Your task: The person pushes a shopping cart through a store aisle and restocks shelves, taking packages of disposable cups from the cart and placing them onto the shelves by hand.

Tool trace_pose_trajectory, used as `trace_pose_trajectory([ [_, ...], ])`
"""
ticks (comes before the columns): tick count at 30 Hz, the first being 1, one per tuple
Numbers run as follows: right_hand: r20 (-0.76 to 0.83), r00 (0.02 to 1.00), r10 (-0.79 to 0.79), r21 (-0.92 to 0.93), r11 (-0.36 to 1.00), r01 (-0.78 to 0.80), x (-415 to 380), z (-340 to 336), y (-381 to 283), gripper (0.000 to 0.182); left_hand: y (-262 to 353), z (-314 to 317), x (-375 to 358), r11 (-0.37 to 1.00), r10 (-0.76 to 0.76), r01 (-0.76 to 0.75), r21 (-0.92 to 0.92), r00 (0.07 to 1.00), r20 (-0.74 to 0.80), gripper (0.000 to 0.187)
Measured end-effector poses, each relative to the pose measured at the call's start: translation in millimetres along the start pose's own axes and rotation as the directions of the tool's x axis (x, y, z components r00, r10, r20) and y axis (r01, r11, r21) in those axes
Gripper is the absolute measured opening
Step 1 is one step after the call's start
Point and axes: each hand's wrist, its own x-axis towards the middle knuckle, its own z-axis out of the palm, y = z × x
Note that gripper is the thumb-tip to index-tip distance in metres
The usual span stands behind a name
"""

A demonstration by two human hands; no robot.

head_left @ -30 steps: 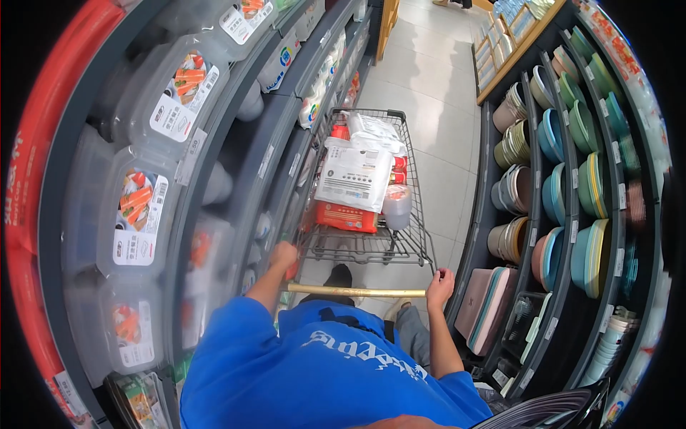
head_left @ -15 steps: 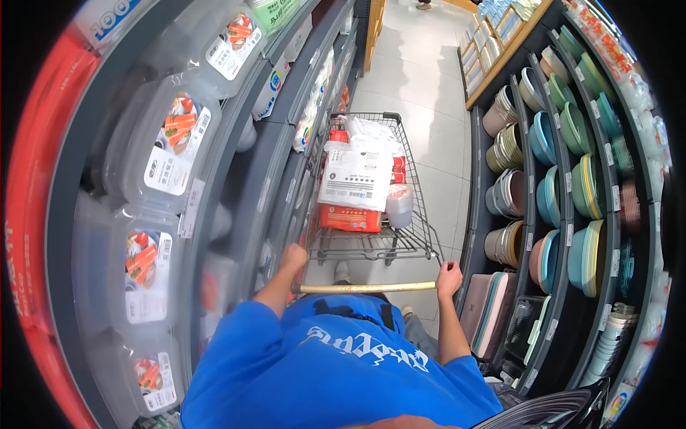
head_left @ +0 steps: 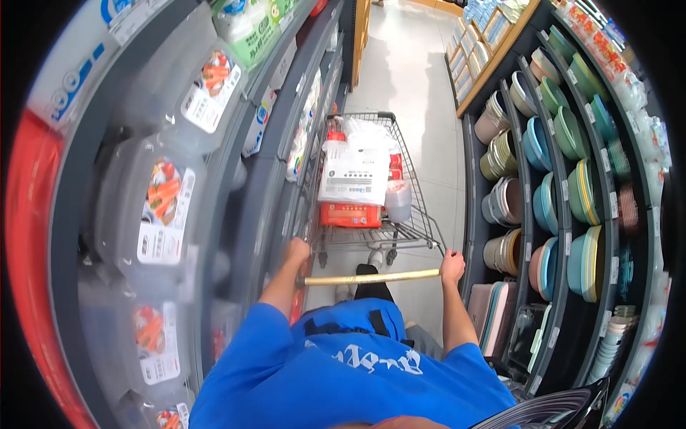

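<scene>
A wire shopping cart (head_left: 386,115) stands in front of me, its yellowish handle bar (head_left: 371,277) running across before my waist. My left hand (head_left: 296,250) is closed on the cart's frame by the bar's left end. At the right end, my right hand (head_left: 452,266) is wrapped round the cart's frame. Inside the basket, a white printed package (head_left: 354,175) lies over a red package (head_left: 350,216), beside a clear tub (head_left: 398,204) with a pinkish label. Part of the load is hidden beneath the white package.
Close on my left is a shelf with clear plastic food boxes (head_left: 164,207) and a green-and-white pack (head_left: 250,28). Shelves on the right carry stacked coloured basins (head_left: 584,264), bins (head_left: 500,200) and trays (head_left: 489,307). The tiled aisle floor (head_left: 389,64) runs ahead between them.
I have moved forward along the aisle with the cart; the shelf goods have slid back past me. A shoe now shows under the cart. Both hands keep their hold.
</scene>
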Motion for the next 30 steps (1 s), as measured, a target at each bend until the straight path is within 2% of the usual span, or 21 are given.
trace_pose_trajectory([
  [1,0.002,1.000,-0.001,-0.001,1.000,0.001,6.3,3.0,-5.3,0.033,-0.3,2.2,15.0,0.999,0.019,-0.018,0.034,0.999,-0.036,0.029],
  [3,-0.004,1.000,-0.006,0.016,1.000,0.006,20.7,9.6,-14.6,0.033,16.1,-10.5,18.5,0.999,0.015,-0.016,0.028,1.000,0.014,0.029],
  [5,-0.023,0.999,-0.029,0.035,0.999,0.030,34.5,17.8,-20.6,0.032,28.3,-12.7,29.0,0.995,0.046,-0.041,0.094,0.998,-0.049,0.028],
  [7,-0.032,0.998,-0.047,0.048,0.998,0.049,49.6,21.3,-31.3,0.030,15.2,12.3,81.5,0.987,0.116,-0.097,0.130,0.982,-0.151,0.027],
  [10,-0.025,0.997,-0.068,0.066,0.995,0.070,69.1,26.9,-49.6,0.029,61.0,-26.4,58.7,0.996,-0.039,0.038,-0.085,0.999,-0.005,0.025],
  [13,-0.017,0.997,-0.074,0.081,0.994,0.076,98.2,35.3,-68.2,0.028,87.5,-38.5,81.1,0.994,-0.021,0.012,0.105,0.996,0.086,0.029],
  [16,-0.044,0.995,-0.091,0.095,0.991,0.094,125.3,42.8,-85.2,0.028,108.5,-35.6,100.7,0.998,-0.019,0.020,0.065,1.000,-0.021,0.030],
  [19,-0.011,0.996,-0.087,0.100,0.991,0.087,154.2,45.2,-106.5,0.028,137.8,-46.8,112.1,0.998,-0.049,0.047,0.033,0.997,0.053,0.031],
  [23,-0.012,0.996,-0.089,0.074,0.993,0.090,189.9,51.9,-124.1,0.027,149.3,-26.9,156.2,0.999,-0.038,0.038,0.007,0.999,0.004,0.034],
  [30,-0.003,0.993,-0.121,0.093,0.988,0.121,259.3,66.1,-173.4,0.026,208.7,-42.7,201.3,0.998,-0.022,0.023,0.057,1.000,-0.008,0.036],
])
